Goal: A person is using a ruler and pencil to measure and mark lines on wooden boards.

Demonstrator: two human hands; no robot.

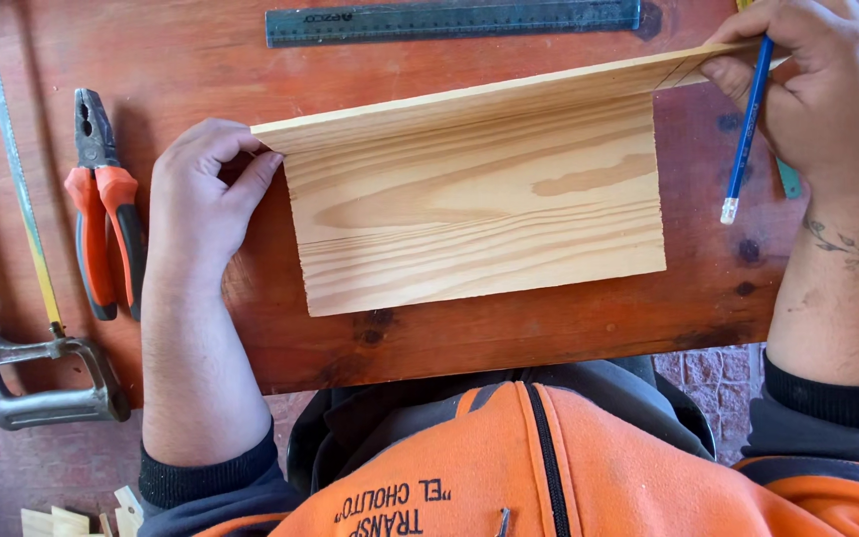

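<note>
A pale pine board [479,214] lies flat on a reddish wooden table [201,50]. A second, thinner pine piece [509,94] stands on edge along its far side. My left hand [201,194] pinches the left end of that upright piece with its fingertips. My right hand [822,85] holds a blue pencil [746,129], eraser end toward me, and rests on the right end of the upright piece.
Orange-handled pliers [101,219] lie left of my left hand. A hacksaw [22,268] runs down the table's left edge. A dark plastic ruler [449,20] lies at the far side. The table's near edge is at my orange jacket [549,467].
</note>
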